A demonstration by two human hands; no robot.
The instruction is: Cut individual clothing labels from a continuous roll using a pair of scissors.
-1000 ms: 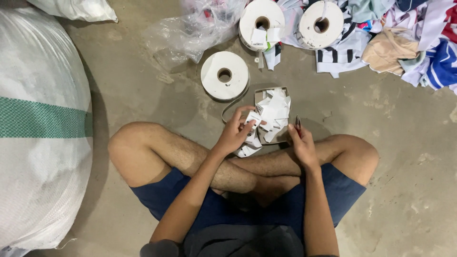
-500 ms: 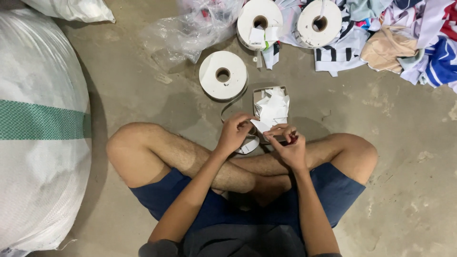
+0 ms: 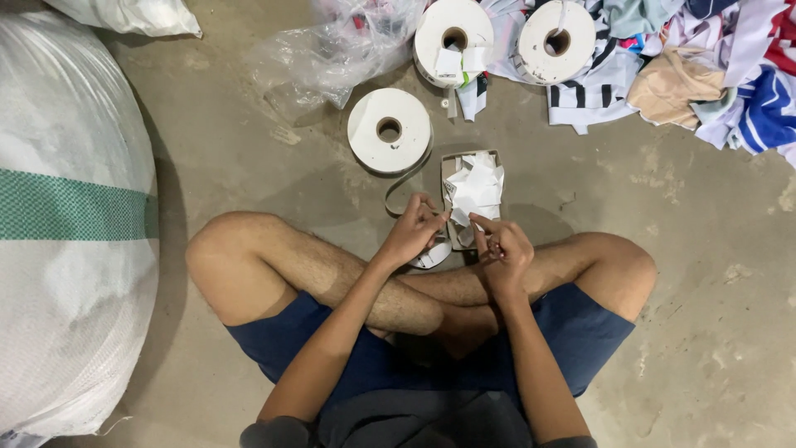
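Note:
I sit cross-legged on a concrete floor. My left hand (image 3: 413, 231) pinches a white tape strip (image 3: 400, 184) that trails from a white tape roll (image 3: 390, 130) lying flat ahead of me. My right hand (image 3: 503, 247) is curled close beside it, fingers bent around a small dark tool that I can barely see. Just beyond both hands sits a small open box (image 3: 450, 166) heaped with cut white label pieces (image 3: 476, 187). More white pieces lie under my left hand by my shin.
Two more white tape rolls (image 3: 453, 37) (image 3: 556, 41) lie at the top. A crumpled clear plastic bag (image 3: 332, 46) is at the top centre, a pile of coloured clothes (image 3: 705, 75) at the top right, and a big white woven sack (image 3: 70, 224) fills the left.
My left hand held a bunch of white pieces up a second ago; those are down now. Both hands have drawn together near my shins.

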